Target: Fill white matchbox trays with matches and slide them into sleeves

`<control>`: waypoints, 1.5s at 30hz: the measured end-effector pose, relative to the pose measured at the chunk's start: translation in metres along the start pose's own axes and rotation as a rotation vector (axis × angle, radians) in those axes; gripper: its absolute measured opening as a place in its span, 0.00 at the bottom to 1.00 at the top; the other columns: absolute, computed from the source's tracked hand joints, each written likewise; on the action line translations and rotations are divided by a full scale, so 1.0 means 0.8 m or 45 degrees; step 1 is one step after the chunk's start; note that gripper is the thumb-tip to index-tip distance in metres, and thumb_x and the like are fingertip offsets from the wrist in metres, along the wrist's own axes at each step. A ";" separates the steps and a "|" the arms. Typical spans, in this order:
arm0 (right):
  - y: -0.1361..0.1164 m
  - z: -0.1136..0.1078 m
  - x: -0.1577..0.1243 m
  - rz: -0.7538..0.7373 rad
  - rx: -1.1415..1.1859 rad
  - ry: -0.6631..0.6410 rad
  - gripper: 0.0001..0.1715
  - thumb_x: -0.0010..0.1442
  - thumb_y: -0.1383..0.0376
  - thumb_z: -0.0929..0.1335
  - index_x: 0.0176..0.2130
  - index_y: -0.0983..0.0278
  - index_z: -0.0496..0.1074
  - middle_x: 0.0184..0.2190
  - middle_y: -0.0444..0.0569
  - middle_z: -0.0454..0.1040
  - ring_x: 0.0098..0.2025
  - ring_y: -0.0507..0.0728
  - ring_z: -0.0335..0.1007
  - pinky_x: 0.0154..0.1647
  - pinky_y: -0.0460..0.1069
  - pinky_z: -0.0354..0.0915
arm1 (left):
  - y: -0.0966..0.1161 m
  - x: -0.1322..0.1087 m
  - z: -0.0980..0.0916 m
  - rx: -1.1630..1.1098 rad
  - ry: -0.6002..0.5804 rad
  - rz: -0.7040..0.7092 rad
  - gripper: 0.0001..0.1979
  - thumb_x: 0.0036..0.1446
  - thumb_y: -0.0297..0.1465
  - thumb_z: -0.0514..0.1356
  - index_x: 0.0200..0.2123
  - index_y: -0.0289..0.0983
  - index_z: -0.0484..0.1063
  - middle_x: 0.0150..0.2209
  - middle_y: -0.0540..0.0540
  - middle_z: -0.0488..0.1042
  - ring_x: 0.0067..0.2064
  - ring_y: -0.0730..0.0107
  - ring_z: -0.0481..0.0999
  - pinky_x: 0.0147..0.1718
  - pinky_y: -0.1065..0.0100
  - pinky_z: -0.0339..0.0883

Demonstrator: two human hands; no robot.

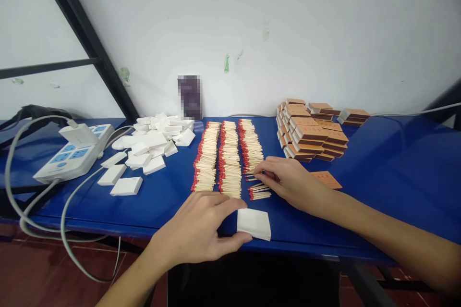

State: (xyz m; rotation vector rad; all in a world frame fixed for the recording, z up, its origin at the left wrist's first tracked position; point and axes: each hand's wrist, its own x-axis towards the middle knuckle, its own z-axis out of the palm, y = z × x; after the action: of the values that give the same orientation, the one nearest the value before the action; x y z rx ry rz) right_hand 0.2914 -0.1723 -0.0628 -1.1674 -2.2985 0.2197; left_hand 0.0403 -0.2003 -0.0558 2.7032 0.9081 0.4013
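Note:
My left hand [205, 225] grips the left end of a white tray [254, 223] at the table's front edge, thumb below and fingers above. Behind the tray, my right hand [288, 182] pinches at the near part of the right row of matches [252, 146]; its fingertips are together over a few red-tipped sticks. Two more long rows of matches, the middle one [229, 158] and the left one [206, 158], lie beside it. An orange matchbox cover [327, 179] lies flat, partly behind my right wrist.
White boxes [154, 141] are heaped on the left of the blue table [173, 206]. Orange matchboxes [309, 131] are stacked at the back right. A power strip [74, 155] with looping white cables sits far left. A blurred phone [190, 97] leans on the wall.

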 end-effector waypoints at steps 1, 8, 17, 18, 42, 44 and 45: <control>0.001 0.000 0.000 0.000 -0.001 -0.003 0.12 0.68 0.69 0.63 0.33 0.64 0.72 0.28 0.45 0.71 0.30 0.53 0.66 0.32 0.47 0.60 | 0.000 0.000 0.000 -0.003 -0.002 -0.001 0.19 0.60 0.41 0.65 0.52 0.41 0.73 0.28 0.52 0.71 0.30 0.64 0.73 0.35 0.65 0.64; -0.002 0.000 0.001 0.016 -0.013 -0.027 0.12 0.67 0.71 0.64 0.31 0.64 0.71 0.25 0.44 0.69 0.26 0.52 0.63 0.29 0.46 0.58 | 0.000 0.001 0.000 0.000 0.011 -0.004 0.18 0.61 0.41 0.64 0.51 0.41 0.73 0.28 0.52 0.71 0.31 0.64 0.74 0.35 0.64 0.64; -0.001 -0.007 -0.001 0.069 0.026 -0.066 0.10 0.66 0.69 0.65 0.34 0.65 0.75 0.24 0.43 0.68 0.25 0.51 0.62 0.27 0.46 0.56 | -0.002 0.001 0.002 0.002 0.019 0.005 0.18 0.60 0.42 0.65 0.50 0.42 0.73 0.28 0.52 0.71 0.31 0.64 0.73 0.37 0.64 0.65; -0.002 -0.008 -0.001 0.079 0.026 -0.084 0.10 0.67 0.68 0.66 0.34 0.65 0.75 0.24 0.43 0.68 0.25 0.52 0.62 0.27 0.47 0.56 | -0.002 0.002 0.002 0.003 0.023 0.006 0.18 0.60 0.42 0.65 0.50 0.42 0.73 0.28 0.52 0.71 0.31 0.64 0.74 0.37 0.64 0.66; -0.024 -0.022 -0.006 0.161 0.000 -0.225 0.09 0.60 0.60 0.70 0.30 0.62 0.72 0.23 0.40 0.63 0.25 0.51 0.58 0.28 0.47 0.56 | -0.001 0.002 0.000 -0.007 0.005 -0.024 0.18 0.60 0.42 0.65 0.51 0.42 0.74 0.28 0.52 0.72 0.32 0.63 0.74 0.37 0.64 0.65; -0.026 -0.023 -0.006 0.169 0.005 -0.243 0.07 0.58 0.61 0.70 0.31 0.62 0.71 0.23 0.40 0.64 0.25 0.51 0.58 0.28 0.47 0.56 | -0.001 0.001 0.000 -0.009 -0.004 -0.026 0.18 0.60 0.42 0.64 0.51 0.42 0.74 0.28 0.52 0.72 0.31 0.64 0.74 0.36 0.64 0.65; -0.026 -0.023 -0.006 0.170 0.003 -0.248 0.07 0.57 0.61 0.70 0.32 0.62 0.71 0.24 0.40 0.64 0.26 0.51 0.59 0.29 0.48 0.57 | -0.001 0.001 0.000 -0.008 -0.005 -0.026 0.18 0.60 0.42 0.64 0.51 0.42 0.74 0.29 0.52 0.72 0.31 0.64 0.74 0.36 0.64 0.65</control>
State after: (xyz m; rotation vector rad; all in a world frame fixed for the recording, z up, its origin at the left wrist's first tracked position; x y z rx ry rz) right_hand 0.2894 -0.1908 -0.0414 -1.3520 -2.3865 0.4023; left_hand 0.0401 -0.1991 -0.0560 2.6858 0.9306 0.3938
